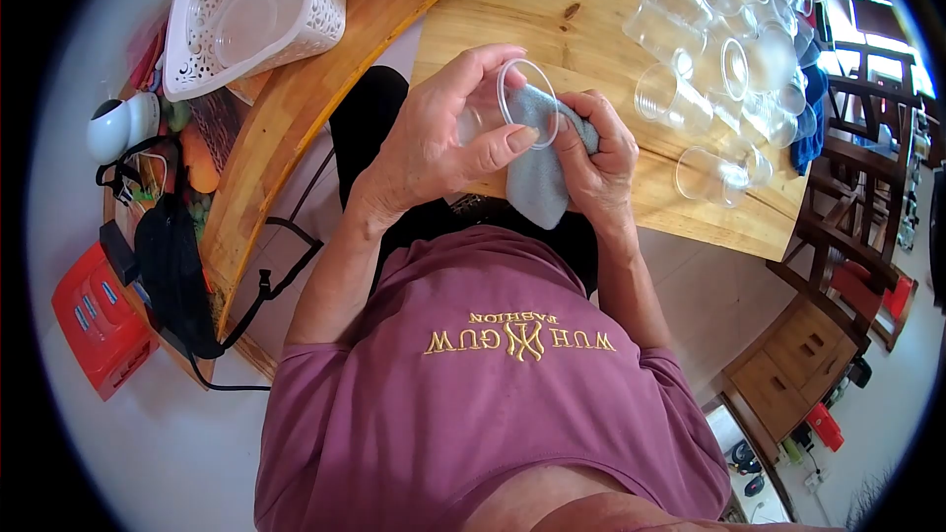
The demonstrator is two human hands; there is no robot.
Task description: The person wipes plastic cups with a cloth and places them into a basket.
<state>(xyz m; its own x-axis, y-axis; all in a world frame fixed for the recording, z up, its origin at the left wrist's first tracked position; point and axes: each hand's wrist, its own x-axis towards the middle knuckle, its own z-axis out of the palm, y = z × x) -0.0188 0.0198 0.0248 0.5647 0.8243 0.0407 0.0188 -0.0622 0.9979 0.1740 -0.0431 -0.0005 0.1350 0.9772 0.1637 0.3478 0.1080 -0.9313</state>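
Held a clear plastic cup (480, 121) in the left hand (434, 133), just off the near edge of the pine table (552, 0), with fingers bent around the far side and thumb pressed near the rim, closed only as far as the cup's width allowed. Tipped the cup onto its side, mouth toward the right hand (601, 153). Pinched a grey-blue cloth (539, 182) firmly in the right hand, with thumb and fingers closed over the bunched fabric at the cup's mouth and a loose end hanging below. Could not tell the cloth's exact depth inside the cup. Had a large heap of clear plastic cups (724, 69) on the right part of the pine table, many on their sides and some overlapping. Had a blue cloth (814, 118) at the right edge of the same table. To the left of the pine table, had a white perforated plastic basket (313, 32) with clear plastic cups inside, at a curved wooden bench (296, 99). Farther left of the table, had a black bag (172, 276) and a red plastic box (99, 320). To the right of it, had dark wooden chairs (867, 158) and a wooden drawer cabinet (788, 365). Wore a mauve T-shirt (493, 414) with gold lettering.
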